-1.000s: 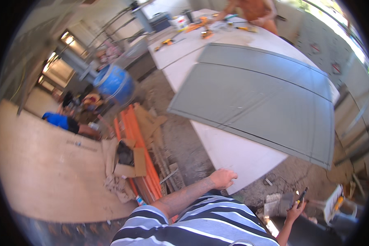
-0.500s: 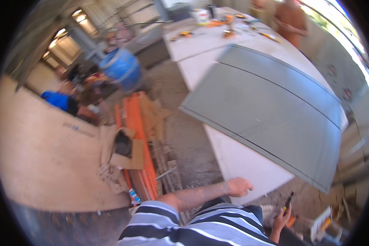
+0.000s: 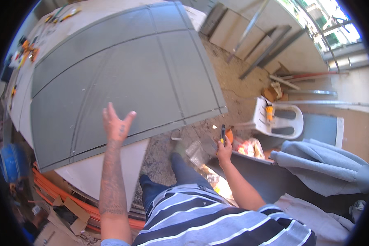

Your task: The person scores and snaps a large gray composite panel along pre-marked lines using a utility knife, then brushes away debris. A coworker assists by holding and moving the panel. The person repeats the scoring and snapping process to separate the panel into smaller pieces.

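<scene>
Two hands apart: left hand (image 3: 118, 125) fanned over a grey panel (image 3: 127, 74), right hand (image 3: 224, 149) wrapped around a slim tool (image 3: 222, 134)

The left hand reaches over the near part of the grey panel, its fingers spread and its thumb held well out to the side. Whether the palm touches the surface or hangs just above it, I cannot tell. The right hand is off the panel, near its right-hand corner, with the fingers curled around the black-and-yellow slim tool, whose dark end sticks out beyond the grip.

The grey panel lies flat, set askew on a white board (image 3: 131, 164), which shows as a pointed corner beyond the panel's near edge. Dark straight lines run across the panel, several close to its edges and one pair crossing near the far right corner. Past its far left side lie a yellow-handled tool (image 3: 71, 14) and a cluster of orange tools (image 3: 28, 51).

To the left stand a blue barrel (image 3: 13, 162) and, nearer, orange bars (image 3: 53, 183) beside an open cardboard box (image 3: 78, 214). On the right is a white plastic chair (image 3: 260, 117) bearing a yellow object (image 3: 269, 111), with grey cloth (image 3: 315, 164) heaped close by.
</scene>
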Available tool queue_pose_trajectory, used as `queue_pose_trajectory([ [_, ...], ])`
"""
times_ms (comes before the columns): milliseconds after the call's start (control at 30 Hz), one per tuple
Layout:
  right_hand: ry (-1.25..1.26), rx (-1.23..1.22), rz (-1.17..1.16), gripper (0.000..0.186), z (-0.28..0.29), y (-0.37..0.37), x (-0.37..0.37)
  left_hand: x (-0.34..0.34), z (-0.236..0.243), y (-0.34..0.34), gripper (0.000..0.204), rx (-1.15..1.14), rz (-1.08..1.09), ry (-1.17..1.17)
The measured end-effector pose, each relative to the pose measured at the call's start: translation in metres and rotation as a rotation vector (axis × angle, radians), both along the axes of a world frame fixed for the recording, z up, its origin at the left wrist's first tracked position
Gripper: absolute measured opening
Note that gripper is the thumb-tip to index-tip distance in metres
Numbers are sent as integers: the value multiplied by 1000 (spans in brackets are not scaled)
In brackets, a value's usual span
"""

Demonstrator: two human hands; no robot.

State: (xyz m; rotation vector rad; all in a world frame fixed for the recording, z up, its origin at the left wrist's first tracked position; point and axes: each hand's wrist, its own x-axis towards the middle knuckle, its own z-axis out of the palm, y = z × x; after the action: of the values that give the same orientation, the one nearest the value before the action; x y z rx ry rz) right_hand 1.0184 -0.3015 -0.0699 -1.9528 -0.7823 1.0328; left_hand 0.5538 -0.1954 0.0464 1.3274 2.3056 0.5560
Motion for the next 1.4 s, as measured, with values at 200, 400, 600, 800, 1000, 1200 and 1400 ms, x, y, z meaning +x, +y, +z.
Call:
queue_pose_trajectory([
  [200,42,-123,-165,49,-5,37,93,40,-43,51,137,-348,203,179],
  [400,16,-100,-212,52,-12,70,167,33,-60,66,136,-372,240,174],
  [600,106,-116,-156,50,1,112,196,36,-56,66,132,-430,263,175],
  [800,170,-151,-235,49,-35,179,279,35,-54,58,133,-443,304,143],
  [1000,-496,-405,334,56,-41,243,401,61,0,114,134,-520,390,164],
  [1200,-342,-333,205,47,-1,362,513,193,24,318,90,166,114,199],
  [1400,-814,-178,406,49,36,422,570,370,44,447,22,442,-348,-131],
])
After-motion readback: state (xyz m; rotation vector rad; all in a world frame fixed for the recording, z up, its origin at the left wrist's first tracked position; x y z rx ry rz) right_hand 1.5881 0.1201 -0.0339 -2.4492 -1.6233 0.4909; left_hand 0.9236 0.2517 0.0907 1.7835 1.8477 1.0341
